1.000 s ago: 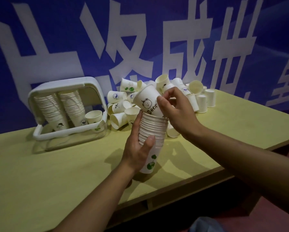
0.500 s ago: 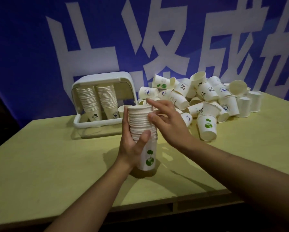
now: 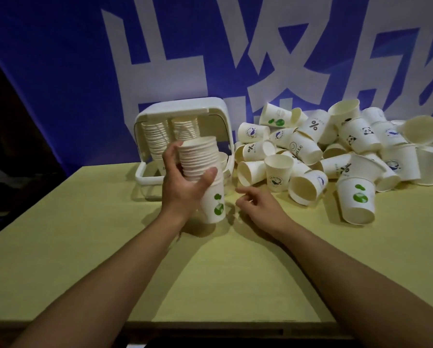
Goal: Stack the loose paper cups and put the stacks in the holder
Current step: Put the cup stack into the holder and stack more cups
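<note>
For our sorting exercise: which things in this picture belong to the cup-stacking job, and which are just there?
Part of the job:
left hand gripping the cup stack
right hand, holding nothing
loose cups in a pile
white holder with two stacks inside

Just there:
yellow table
blue banner

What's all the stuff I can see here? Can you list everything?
stack of cups: one, white, bottom cup has green print, held above the table in front of the holder
holder: one, white, back of table, two cup stacks inside
loose cups: a big pile, too many to count, white with small prints, right of the holder
table: one, yellow-green
banner: one, blue with big white characters, behind the table
left hand: grips the stack
right hand: holds nothing, fingers loosely curled, beside the stack
</note>
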A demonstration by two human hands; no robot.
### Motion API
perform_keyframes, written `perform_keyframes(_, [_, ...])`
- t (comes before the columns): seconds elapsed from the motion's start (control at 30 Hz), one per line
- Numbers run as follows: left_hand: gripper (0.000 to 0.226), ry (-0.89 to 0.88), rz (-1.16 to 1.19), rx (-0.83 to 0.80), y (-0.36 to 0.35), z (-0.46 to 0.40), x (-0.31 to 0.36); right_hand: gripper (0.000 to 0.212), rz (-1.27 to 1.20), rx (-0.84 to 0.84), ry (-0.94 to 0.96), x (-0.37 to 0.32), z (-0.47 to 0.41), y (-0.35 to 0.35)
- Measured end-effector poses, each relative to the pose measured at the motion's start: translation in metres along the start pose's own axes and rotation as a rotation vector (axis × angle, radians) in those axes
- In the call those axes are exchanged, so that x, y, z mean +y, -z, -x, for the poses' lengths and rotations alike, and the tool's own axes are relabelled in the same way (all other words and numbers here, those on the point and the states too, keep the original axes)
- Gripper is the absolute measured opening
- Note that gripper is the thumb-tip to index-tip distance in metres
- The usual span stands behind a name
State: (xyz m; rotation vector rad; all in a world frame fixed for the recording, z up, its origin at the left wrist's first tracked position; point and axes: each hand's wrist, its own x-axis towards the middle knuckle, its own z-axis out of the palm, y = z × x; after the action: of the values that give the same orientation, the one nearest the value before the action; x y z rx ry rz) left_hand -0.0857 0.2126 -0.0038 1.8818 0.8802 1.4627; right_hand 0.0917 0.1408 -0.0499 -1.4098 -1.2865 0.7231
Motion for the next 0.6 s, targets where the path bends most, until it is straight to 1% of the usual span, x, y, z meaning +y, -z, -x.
perform_keyframes(0.03, [0.072, -0.018, -0.005, 0.040, 0.000, -0.010, 0.002, 0.031, -0.031, 0.010, -0.048, 0.006, -0.003, 0.002])
perform_keyframes(0.1, [0.076, -0.073, -0.045, 0.101, -0.004, -0.030, 0.007, 0.024, -0.069, 0.047, -0.058, 0.010, -0.007, 0.003])
perform_keyframes(0.17, [0.084, -0.136, -0.081, 0.148, -0.011, -0.048, 0.009, 0.022, -0.057, 0.041, -0.048, 0.011, -0.010, 0.003])
perform_keyframes(0.37, [0.083, -0.233, -0.049, 0.260, -0.031, -0.093, 0.000, 0.018, -0.012, -0.002, -0.050, 0.018, -0.016, 0.002])
perform_keyframes(0.47, [0.082, -0.261, -0.056, 0.282, -0.040, -0.101, -0.009, 0.018, -0.024, -0.005, -0.051, 0.021, -0.019, 0.003])
perform_keyframes(0.6, [0.088, -0.171, -0.108, 0.219, -0.049, -0.093, -0.023, 0.018, -0.026, -0.013, -0.048, 0.022, -0.020, 0.003])
